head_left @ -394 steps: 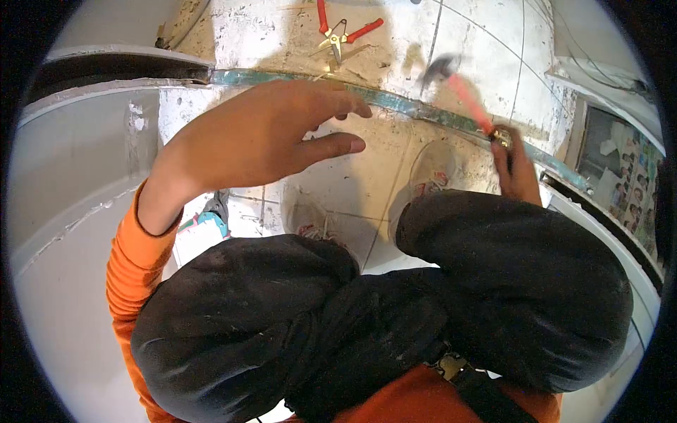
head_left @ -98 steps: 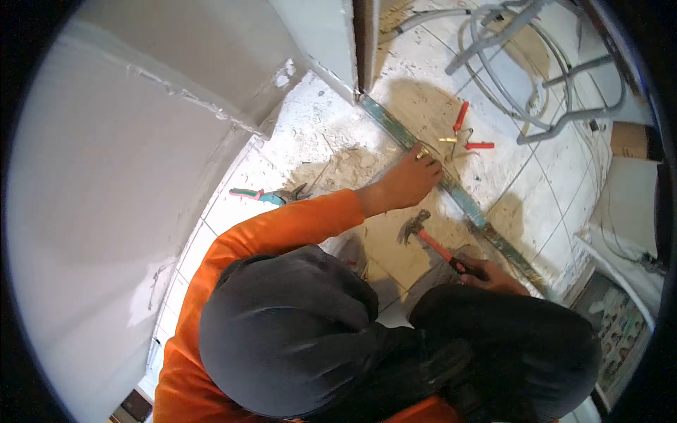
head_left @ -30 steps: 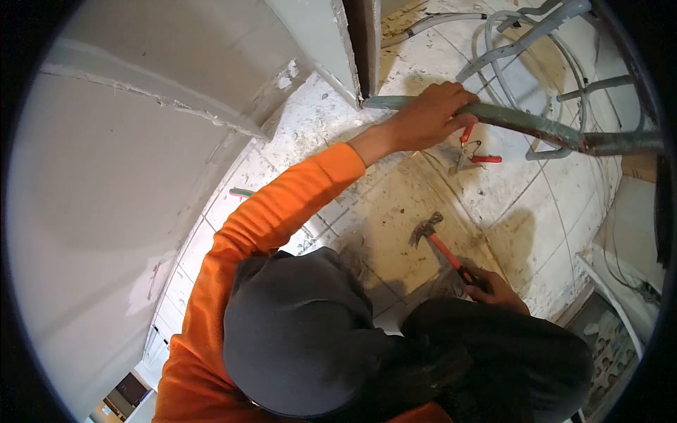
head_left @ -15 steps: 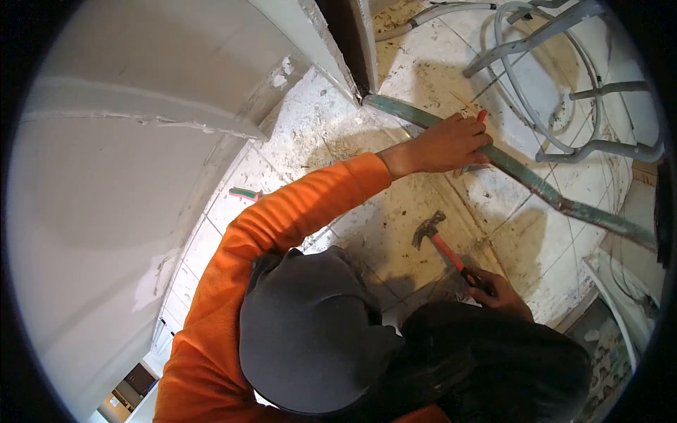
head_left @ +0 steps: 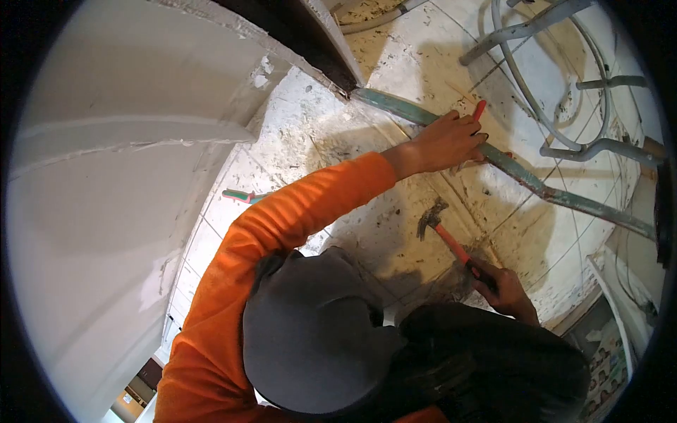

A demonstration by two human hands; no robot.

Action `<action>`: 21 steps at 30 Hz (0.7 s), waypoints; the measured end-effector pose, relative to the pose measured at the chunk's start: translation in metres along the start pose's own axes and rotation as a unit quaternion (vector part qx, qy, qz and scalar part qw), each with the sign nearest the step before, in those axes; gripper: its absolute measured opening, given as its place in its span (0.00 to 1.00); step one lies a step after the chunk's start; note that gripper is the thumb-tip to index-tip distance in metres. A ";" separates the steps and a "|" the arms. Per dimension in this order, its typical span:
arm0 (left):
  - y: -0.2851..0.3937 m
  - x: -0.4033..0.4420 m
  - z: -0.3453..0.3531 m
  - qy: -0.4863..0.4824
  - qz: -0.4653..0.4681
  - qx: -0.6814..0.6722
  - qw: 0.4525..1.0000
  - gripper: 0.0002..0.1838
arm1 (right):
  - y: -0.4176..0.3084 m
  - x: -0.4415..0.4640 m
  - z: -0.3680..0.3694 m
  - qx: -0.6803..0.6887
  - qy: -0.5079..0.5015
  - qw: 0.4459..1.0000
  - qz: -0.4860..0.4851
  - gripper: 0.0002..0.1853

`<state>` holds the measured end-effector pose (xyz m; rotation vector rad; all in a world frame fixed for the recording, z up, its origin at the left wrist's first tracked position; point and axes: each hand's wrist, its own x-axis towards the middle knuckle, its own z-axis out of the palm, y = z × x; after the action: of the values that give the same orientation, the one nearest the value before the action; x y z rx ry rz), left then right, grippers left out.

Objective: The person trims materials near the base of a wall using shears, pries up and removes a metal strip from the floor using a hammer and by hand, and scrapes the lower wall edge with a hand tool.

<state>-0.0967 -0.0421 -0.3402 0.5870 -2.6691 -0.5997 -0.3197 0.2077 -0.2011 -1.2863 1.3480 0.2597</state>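
My left hand [head_left: 451, 144] is wrapped round a long green metal strip [head_left: 525, 178], which runs from the foot of the wall opening at upper left to the right edge of the view. A red handle [head_left: 479, 110] of the snips on the floor shows just beyond my fingers; the rest of that tool is mostly hidden. Lower right, my right hand [head_left: 504, 290] grips the black end of a hammer [head_left: 451, 243] with a red shaft, its claw head over the dusty tiles. Teal-and-pink handled snips [head_left: 240, 196] lie at the left, partly behind my orange sleeve.
Grey bent metal tubing [head_left: 525, 39] and a coiled hose [head_left: 522, 88] lie at the upper right. A pale wall panel [head_left: 134, 169] with a ragged edge fills the left. At the lower right stands a framed panel [head_left: 606, 366] with printed pictures.
Since the earlier frames, the green strip has come up from its line across the floor, held in my left hand, and its right part has swung downward in view. The hammer stays in my right hand.
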 end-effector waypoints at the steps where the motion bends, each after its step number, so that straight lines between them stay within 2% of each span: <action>1: 0.000 -0.002 0.002 -0.016 0.003 0.002 1.000 0.22 | 0.002 0.001 0.001 -0.003 0.011 1.000 -0.012 0.29; 6: 0.003 -0.015 0.017 -0.078 0.022 0.036 0.996 0.23 | 0.014 0.008 0.005 -0.016 0.047 0.997 -0.061 0.28; 12: 0.006 -0.017 0.014 -0.052 0.020 0.045 0.997 0.22 | 0.026 0.016 0.017 -0.128 0.086 0.987 -0.043 0.30; 15: 0.008 -0.017 0.007 -0.074 0.018 0.031 0.997 0.22 | 0.031 0.019 0.027 -0.126 0.107 0.986 -0.028 0.31; 18: 0.013 -0.022 0.002 -0.035 0.014 0.010 0.999 0.22 | 0.030 0.015 0.025 -0.209 0.127 0.967 -0.078 0.29; 21: 0.017 -0.027 0.000 -0.006 0.025 0.037 0.999 0.23 | 0.027 0.014 -0.013 -0.292 0.309 0.889 -0.172 0.26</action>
<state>-0.0790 -0.0159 -0.3387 0.5359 -2.7185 -0.4942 -0.3429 0.2003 -0.2231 -2.2243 1.5891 -0.0100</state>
